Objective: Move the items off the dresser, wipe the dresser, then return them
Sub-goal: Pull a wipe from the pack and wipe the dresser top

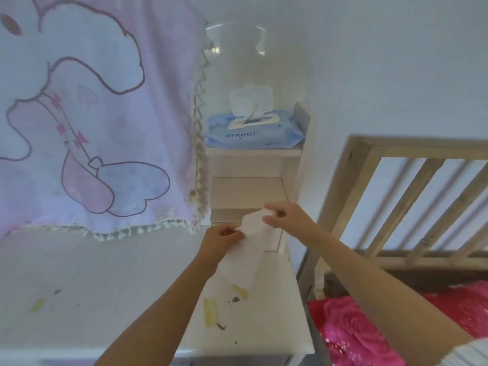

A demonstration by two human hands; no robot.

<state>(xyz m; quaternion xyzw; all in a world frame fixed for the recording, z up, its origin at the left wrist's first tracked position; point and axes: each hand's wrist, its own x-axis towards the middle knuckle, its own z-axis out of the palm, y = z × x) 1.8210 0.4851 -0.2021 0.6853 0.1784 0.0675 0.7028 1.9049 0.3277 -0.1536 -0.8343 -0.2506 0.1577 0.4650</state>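
I see my left hand (pixel 220 240) and my right hand (pixel 287 220) close together, out over the dresser (pixel 266 320). The fingers of both hands are bent and pinch the top of one white wipe (pixel 245 260). The wipe hangs down between them, just above yellow and dark marks (pixel 211 311) on the dresser top. Farther away, a blue wipe pack (pixel 253 133) sits on a small shelf (pixel 253 152). A pink cloth (pixel 92 114) hangs on the left. A bed rail (pixel 396 196) is on the right.
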